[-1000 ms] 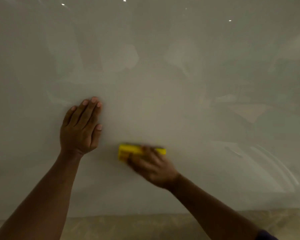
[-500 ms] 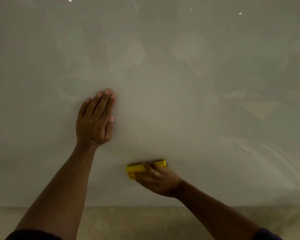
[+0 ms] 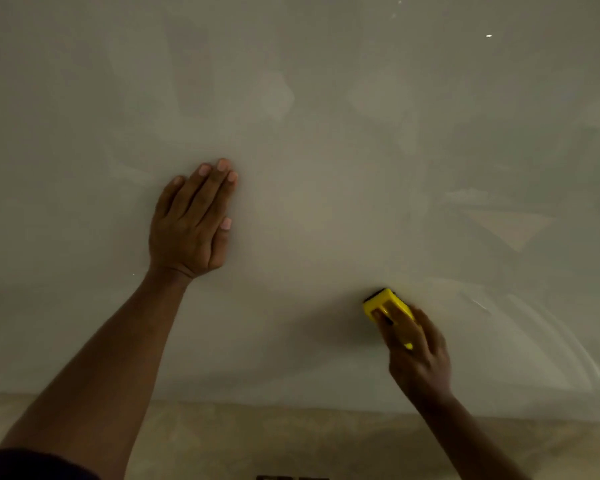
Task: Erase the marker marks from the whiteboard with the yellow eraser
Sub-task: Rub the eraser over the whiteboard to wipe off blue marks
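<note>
The whiteboard (image 3: pixel 326 168) carries no legible writing; only faint smears and glare streaks show toward its right edge. The left hand (image 3: pixel 191 223) lies flat on the board, fingers straight and pressed together. The right hand (image 3: pixel 418 355) grips the yellow eraser (image 3: pixel 387 304) against the board near its lower edge; the fingers hide the eraser's rear half.

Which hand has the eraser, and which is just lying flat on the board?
The right hand has it, fingers curled round the yellow eraser low on the whiteboard. The left hand holds nothing: it lies flat on the board, fingers straight, up and to the left.
</note>
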Tool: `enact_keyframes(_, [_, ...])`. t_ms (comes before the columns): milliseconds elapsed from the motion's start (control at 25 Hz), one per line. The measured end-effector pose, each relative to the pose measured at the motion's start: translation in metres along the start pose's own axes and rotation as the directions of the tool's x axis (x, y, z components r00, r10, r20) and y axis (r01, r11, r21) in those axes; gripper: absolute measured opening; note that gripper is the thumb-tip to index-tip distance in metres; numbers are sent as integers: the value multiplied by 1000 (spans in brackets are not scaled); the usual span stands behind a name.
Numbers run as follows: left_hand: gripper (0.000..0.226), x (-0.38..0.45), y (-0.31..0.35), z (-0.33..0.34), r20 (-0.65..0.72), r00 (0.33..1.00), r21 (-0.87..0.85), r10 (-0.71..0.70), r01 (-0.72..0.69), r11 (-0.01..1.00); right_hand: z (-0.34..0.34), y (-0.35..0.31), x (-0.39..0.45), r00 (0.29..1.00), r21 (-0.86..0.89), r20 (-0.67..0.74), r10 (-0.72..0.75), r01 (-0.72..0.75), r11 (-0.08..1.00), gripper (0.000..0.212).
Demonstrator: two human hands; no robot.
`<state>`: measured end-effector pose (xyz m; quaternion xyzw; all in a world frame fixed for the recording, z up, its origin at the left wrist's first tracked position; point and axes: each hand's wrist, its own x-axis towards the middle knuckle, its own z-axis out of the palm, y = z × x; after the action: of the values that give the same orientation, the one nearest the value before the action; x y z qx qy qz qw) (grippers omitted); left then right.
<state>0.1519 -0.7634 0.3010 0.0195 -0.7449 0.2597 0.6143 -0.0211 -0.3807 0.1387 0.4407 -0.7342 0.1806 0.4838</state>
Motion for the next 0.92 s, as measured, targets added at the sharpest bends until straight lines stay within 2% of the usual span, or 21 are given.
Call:
enact_keyframes(40, [69,1,-1,-1,1,1000,-2,-1,1,1000,8,-18,5,999,68,20,38,-40,997,68])
enact_keyframes(120, [68,0,1,-2,3,1000,-5,-12,12,1000,22,-64,24,999,211,49,9,-19,977,53])
enact_keyframes(200, [66,-3,0,-4,3,1000,-9,-15,15,1000,38,-117,46,988,276,39,-151,134,952,48])
enact_keyframes(280, [64,-2,0,-6,-6,1000,-32,-8,8,999,53,-160,63,934,205,-1,-358,350,914,41])
enact_keyframes(360, [64,-1,1,-7,-22,1000,-35,-5,5,999,60,-170,75,859,192,-2,-512,503,843,28])
enact_keyframes(440, [63,-1,2,-6,-22,1000,-39,-6,5,999,52,-143,79,829,230,-40,-558,551,802,25])
enact_keyframes(520, [61,-2,1,-4,-20,1000,-57,-14,13,998,27,-94,74,845,212,47,-533,513,832,24])
enact_keyframes(600, [60,-3,1,-4,-12,1000,-79,-24,23,997,-3,-30,63,912,116,-1,-409,407,906,34])
enact_keyframes(680, [60,-3,0,-3,-12,1000,-93,-15,14,996,-29,33,61,978,53,-87,-188,193,980,43])
enact_keyframes(720, [60,-3,-1,-3,-7,1000,-93,-16,16,996,-37,51,64,990,-25,-135,-50,47,999,50])
enact_keyframes(800, [62,-4,0,-2,19,999,-88,-34,36,995,-35,43,73,946,-24,-231,226,-238,971,58])
enact_keyframes(840, [63,-5,0,-2,34,999,-90,-41,44,995,-26,25,72,929,69,-229,290,-282,957,55])
enact_keyframes(880, [63,-5,2,-3,43,998,-91,-41,44,995,-15,5,68,947,122,-204,249,-228,966,48])
enact_keyframes(920, [64,-5,4,-4,45,998,-87,-33,37,995,-7,-14,59,981,127,-159,106,-86,988,40])
